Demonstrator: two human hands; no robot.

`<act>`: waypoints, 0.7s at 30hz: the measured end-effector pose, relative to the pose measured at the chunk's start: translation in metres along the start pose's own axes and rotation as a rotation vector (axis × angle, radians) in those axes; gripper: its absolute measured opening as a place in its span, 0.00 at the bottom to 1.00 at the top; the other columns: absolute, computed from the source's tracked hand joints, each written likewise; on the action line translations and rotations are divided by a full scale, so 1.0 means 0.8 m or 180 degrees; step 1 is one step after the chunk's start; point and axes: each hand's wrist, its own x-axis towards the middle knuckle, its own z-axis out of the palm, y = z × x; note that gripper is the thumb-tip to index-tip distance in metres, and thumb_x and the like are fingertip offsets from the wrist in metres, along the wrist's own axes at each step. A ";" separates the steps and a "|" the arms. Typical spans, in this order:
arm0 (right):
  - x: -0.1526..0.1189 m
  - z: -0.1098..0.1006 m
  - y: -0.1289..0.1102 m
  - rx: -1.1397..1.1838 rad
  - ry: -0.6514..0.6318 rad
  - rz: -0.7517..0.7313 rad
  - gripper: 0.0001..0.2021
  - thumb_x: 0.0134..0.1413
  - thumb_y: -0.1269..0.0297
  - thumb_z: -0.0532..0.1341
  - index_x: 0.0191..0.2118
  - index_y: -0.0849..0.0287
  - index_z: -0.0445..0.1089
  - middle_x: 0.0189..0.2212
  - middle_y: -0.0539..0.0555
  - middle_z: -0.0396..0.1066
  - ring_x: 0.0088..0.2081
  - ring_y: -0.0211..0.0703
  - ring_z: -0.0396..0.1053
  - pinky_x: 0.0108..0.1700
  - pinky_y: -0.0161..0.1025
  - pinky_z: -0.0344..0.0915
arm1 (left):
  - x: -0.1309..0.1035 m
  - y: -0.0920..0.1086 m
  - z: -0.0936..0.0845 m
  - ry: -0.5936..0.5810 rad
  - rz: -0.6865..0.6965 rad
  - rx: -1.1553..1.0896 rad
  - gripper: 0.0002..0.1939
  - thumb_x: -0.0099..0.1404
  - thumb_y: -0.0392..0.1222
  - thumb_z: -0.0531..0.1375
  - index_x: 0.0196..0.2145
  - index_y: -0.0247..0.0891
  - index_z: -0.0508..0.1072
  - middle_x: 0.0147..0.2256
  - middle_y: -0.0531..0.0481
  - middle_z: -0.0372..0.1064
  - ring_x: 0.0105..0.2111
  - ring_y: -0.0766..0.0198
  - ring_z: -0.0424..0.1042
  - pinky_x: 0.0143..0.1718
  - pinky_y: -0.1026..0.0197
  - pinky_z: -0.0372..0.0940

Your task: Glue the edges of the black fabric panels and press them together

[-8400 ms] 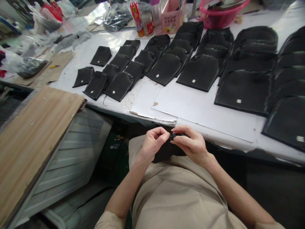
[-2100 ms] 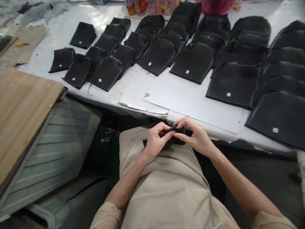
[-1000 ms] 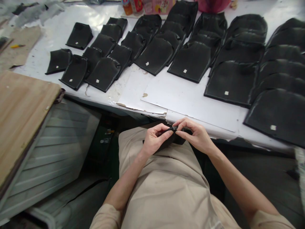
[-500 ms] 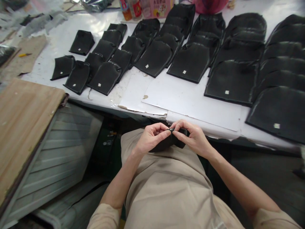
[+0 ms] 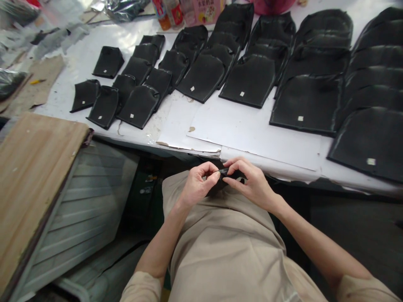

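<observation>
Above my lap, at the table's front edge, both hands meet on a small black piece (image 5: 223, 171). My left hand (image 5: 200, 183) pinches its left end between thumb and forefinger. On the other side my right hand (image 5: 248, 180) has its fingers curled round the piece, with the thumb underneath. Much of the piece is hidden by my fingers. Beyond the hands, several black flat pieces lie in overlapping rows on the table, among them one with a small white label (image 5: 250, 79) and a larger one (image 5: 307, 102) to the right.
The white-covered table (image 5: 252, 128) runs across the view. A wooden board (image 5: 37, 167) stands at the left, above a grey slatted panel (image 5: 82, 201). Bottles (image 5: 174, 14) and a pink container (image 5: 273, 5) are at the back. A yellow cutter (image 5: 37, 81) lies far left.
The black piece has turned and sunk lower between my hands, so less of it shows. My left hand has shifted slightly left, and my right thumb has dropped away from the left fingertips. The view has tilted slightly.
</observation>
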 end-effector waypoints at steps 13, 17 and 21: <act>0.000 0.010 -0.001 0.0195 0.0110 0.0183 0.06 0.66 0.63 0.61 0.35 0.53 0.66 0.40 0.55 0.76 0.45 0.49 0.74 0.52 0.49 0.67 | -0.002 -0.009 -0.002 0.0035 0.0129 0.0136 0.11 0.67 0.44 0.58 0.28 0.37 0.68 0.26 0.56 0.59 0.26 0.69 0.58 0.29 0.66 0.56; 0.002 0.006 0.003 0.0243 -0.0022 0.0089 0.05 0.63 0.61 0.65 0.38 0.53 0.69 0.40 0.55 0.76 0.45 0.50 0.74 0.51 0.48 0.68 | -0.004 -0.015 -0.002 0.0050 0.0176 0.0063 0.10 0.68 0.44 0.59 0.31 0.37 0.70 0.27 0.55 0.60 0.28 0.69 0.58 0.30 0.66 0.56; 0.002 0.005 0.001 0.0271 -0.0043 0.0046 0.04 0.62 0.64 0.66 0.37 0.53 0.69 0.40 0.55 0.76 0.45 0.49 0.74 0.51 0.49 0.68 | -0.006 -0.014 0.000 0.0031 0.0281 0.0103 0.10 0.69 0.44 0.59 0.31 0.37 0.69 0.28 0.55 0.61 0.28 0.69 0.59 0.31 0.66 0.57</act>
